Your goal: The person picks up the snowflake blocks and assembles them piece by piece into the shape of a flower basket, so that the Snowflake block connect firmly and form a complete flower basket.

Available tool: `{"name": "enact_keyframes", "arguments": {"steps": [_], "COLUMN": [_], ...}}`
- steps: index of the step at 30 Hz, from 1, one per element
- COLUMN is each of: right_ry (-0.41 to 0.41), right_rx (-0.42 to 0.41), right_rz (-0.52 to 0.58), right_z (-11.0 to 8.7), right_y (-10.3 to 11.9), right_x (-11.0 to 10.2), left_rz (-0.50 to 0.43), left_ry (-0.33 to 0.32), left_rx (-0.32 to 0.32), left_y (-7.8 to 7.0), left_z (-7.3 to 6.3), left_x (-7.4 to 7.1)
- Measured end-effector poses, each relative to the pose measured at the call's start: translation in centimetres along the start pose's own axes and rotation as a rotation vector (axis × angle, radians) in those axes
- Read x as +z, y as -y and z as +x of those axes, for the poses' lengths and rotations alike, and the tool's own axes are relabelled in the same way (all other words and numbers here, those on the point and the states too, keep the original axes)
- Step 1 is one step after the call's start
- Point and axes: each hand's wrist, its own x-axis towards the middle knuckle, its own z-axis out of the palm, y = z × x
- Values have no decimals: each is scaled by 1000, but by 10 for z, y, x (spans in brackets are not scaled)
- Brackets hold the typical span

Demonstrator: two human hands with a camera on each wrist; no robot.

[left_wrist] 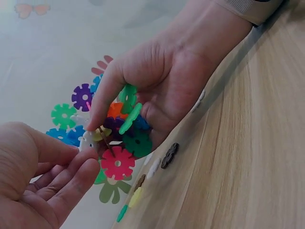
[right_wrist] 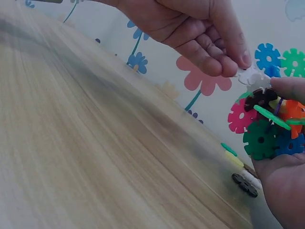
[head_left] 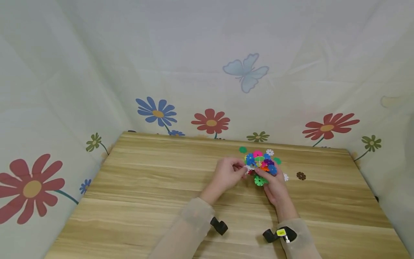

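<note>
Disc cluster (head_left: 259,159) a bit right of and below centre in the head view, gripped in right hand (head_left: 275,184); white disc (right_wrist: 247,77) at its left edge, pinched by left hand (head_left: 225,175), no obvious long axis tbh.

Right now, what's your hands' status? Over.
Left hand pinching a white disc. Right hand holding the colourful disc cluster. Loose brown disc on the tabletop, to the right; nothing visibly in the way.

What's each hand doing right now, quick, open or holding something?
Left hand: closed, pinching a white disc.
Right hand: closed, holding a cluster of colourful notched discs.
</note>
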Motion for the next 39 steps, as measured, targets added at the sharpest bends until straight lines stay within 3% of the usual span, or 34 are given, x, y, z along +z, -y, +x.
{"name": "enact_keyframes", "arguments": {"steps": [5,11,16,21,24,27,32,36,39], "right_ry": [32,2,-4,16,-6,-42,-44,22,56], "right_rx": [-2,12,59,92,106,102,93,59,34], "right_rz": [-4,6,-75,-139,-99,-12,121,172,192], "right_z": [0,0,0,0,1,2,1,1,1], "right_y": [0,3,9,11,12,14,18,20,21], "right_x": [1,1,-7,-15,-19,-21,-26,-29,-29], "left_rz": [-17,-27,-24,-62,-47,87,482,668,704], "left_ry": [-11,-20,-46,-21,-29,-72,-107,-23,48], "left_rx": [-21,-39,-47,-65,-80,-70,-35,-109,-183], "left_y": [1,0,2,13,27,44,63,63,58], "left_z": [0,2,6,18,32,51,75,84,86], "left_x": [2,3,6,8,6,1,-3,1,6]}}
